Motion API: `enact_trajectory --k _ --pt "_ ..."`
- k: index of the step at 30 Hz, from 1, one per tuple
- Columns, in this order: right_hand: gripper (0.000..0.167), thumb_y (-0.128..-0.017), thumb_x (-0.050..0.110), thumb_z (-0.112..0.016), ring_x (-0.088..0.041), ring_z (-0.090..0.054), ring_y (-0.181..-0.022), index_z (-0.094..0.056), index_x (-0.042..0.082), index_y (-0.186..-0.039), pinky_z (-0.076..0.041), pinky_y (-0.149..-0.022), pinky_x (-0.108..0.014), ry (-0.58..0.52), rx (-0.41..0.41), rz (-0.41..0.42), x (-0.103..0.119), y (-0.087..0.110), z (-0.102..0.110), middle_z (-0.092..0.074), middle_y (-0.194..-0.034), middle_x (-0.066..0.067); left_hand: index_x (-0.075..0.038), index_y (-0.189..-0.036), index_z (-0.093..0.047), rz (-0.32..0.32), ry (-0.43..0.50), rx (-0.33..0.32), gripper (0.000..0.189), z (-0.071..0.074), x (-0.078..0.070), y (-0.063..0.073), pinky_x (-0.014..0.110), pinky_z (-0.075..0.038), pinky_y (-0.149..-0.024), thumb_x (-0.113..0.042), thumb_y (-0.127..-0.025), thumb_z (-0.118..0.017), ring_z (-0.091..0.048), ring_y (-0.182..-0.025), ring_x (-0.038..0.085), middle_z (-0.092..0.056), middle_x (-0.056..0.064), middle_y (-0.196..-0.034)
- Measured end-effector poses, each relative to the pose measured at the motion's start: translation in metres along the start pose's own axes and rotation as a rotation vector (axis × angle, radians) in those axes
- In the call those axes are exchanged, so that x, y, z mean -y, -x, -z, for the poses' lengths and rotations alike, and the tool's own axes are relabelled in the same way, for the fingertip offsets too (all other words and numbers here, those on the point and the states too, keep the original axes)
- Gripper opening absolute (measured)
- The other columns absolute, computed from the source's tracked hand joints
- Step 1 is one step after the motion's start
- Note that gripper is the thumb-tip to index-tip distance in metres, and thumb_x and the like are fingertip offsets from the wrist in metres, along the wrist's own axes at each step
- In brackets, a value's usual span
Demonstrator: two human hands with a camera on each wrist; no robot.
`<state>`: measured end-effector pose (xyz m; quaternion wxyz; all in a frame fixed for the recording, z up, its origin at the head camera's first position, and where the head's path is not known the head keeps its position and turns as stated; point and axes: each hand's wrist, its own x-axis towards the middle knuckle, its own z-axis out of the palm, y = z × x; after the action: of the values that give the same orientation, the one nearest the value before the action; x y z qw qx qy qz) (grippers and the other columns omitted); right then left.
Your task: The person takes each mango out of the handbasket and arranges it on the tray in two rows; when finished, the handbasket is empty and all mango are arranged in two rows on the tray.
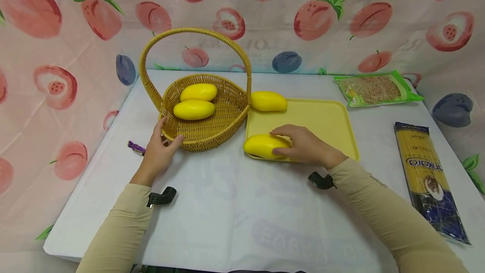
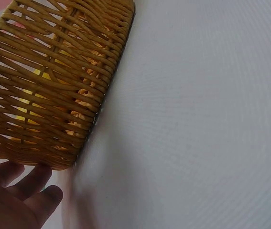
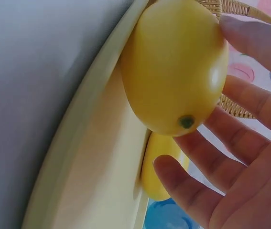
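Note:
My left hand [image 1: 161, 151] holds the near left end of a yellow wicker basket [image 1: 212, 141], with thumb and fingers against its outer wall. In the left wrist view, fingertips [image 2: 51, 195] touch the woven basket [image 2: 54, 81]. Two yellow mangoes [image 1: 194, 110] lie side by side inside it. My right hand [image 1: 307, 146] grips another mango [image 1: 261, 145] over the near left corner of a yellow tray [image 1: 322, 125]. The right wrist view shows this mango [image 3: 173, 71] with its green stem spot. One more mango [image 1: 269, 101] rests at the tray's far left corner.
A purple-wrapped candy [image 1: 136, 148] lies left of the basket. A green-edged packet [image 1: 379, 89] lies at the back right, and a long pasta packet [image 1: 432, 176] along the right side. The basket's tall handle [image 1: 195, 31] arches above it. Fruit-patterned cloth hangs behind the white table.

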<state>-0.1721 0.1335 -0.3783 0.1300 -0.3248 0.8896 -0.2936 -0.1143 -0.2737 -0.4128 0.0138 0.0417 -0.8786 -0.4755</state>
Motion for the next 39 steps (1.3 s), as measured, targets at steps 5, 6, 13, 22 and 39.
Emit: enact_trajectory --k 5,6,13,22,39 --pt "0.059 -0.090 0.033 -0.076 -0.031 -0.052 -0.126 -0.059 0.003 -0.137 -0.040 -0.109 -0.050 -0.020 0.011 0.013 0.000 -0.001 -0.003 -0.059 -0.137 -0.012 -0.015 -0.162 -0.006 0.005 0.004 0.002 0.083 0.000 -0.001 0.001 0.055 -0.028 -0.115 -0.039 -0.101 -0.058 -0.029 -0.143 0.041 -0.016 0.022 -0.163" --pt "0.058 -0.090 0.033 -0.075 -0.031 -0.052 -0.126 -0.059 0.003 -0.137 -0.039 -0.110 -0.050 -0.020 0.009 0.015 0.000 -0.002 -0.003 -0.059 -0.137 -0.012 -0.015 -0.162 -0.006 0.006 0.003 0.002 0.083 0.000 -0.001 0.001 0.055 -0.028 -0.115 -0.039 -0.101 -0.058 -0.029 -0.143 0.041 -0.016 0.022 -0.163" --pt "0.054 -0.096 0.034 -0.069 -0.032 -0.051 -0.128 -0.057 0.002 -0.139 -0.038 -0.110 -0.050 -0.025 0.006 0.017 0.000 -0.006 -0.007 -0.059 -0.138 -0.013 -0.016 -0.162 -0.007 0.005 0.000 -0.004 0.082 0.000 0.000 0.000 0.056 -0.029 -0.115 -0.035 -0.101 -0.059 -0.029 -0.143 0.041 -0.016 0.022 -0.163" --pt "0.052 -0.094 0.029 -0.071 -0.034 -0.052 -0.127 -0.059 0.001 -0.137 -0.039 -0.110 -0.050 -0.005 0.009 0.044 0.002 -0.008 -0.009 -0.059 -0.136 -0.015 -0.016 -0.162 -0.006 0.011 -0.007 0.000 0.083 0.000 -0.001 0.000 0.056 -0.028 -0.115 -0.035 -0.102 -0.059 -0.029 -0.143 0.041 -0.016 0.021 -0.163" --pt "0.054 -0.088 0.026 -0.077 -0.034 -0.054 -0.123 -0.061 -0.002 -0.132 -0.041 -0.107 -0.050 0.071 -0.032 0.079 0.009 -0.008 -0.011 -0.061 -0.132 -0.016 -0.016 -0.162 -0.004 0.010 -0.008 0.004 0.084 0.000 0.000 0.000 0.056 -0.028 -0.115 -0.036 -0.102 -0.058 -0.028 -0.144 0.041 -0.015 0.021 -0.163"
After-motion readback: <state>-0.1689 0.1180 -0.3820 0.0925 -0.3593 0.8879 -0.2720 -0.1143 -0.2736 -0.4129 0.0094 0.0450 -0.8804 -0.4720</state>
